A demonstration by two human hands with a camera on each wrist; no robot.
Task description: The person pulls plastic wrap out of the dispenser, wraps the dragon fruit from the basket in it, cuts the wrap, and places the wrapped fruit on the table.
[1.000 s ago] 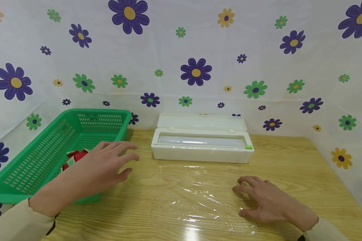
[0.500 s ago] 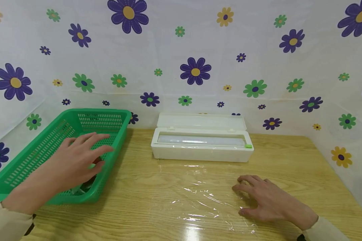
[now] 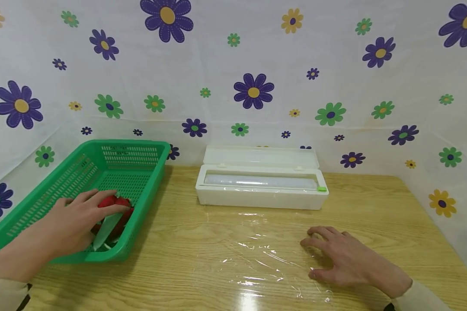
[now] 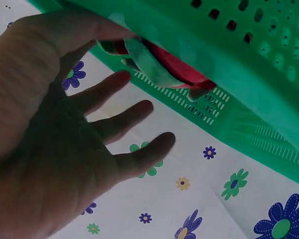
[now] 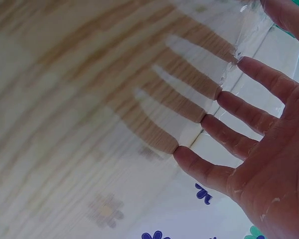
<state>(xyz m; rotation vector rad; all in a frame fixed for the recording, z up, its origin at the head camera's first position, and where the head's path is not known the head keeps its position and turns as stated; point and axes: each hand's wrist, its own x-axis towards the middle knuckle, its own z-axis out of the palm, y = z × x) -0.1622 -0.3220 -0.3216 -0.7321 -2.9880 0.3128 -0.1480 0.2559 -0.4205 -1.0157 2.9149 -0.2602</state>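
Unlike the head view, wrist views are showing palms: left hand (image 4: 65, 129) spreading near a red-and-green object (image 4: 157, 67), right hand (image 5: 271, 164) touching worktop (image 5: 65, 74) straight-fingered.

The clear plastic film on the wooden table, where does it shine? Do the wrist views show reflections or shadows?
Head view: bright streaks on the clear plastic film, white glare at the bottom; right wrist view: fingers of the right hand mirrored in the glossy wooden table; left wrist view: the left hand in shadow.
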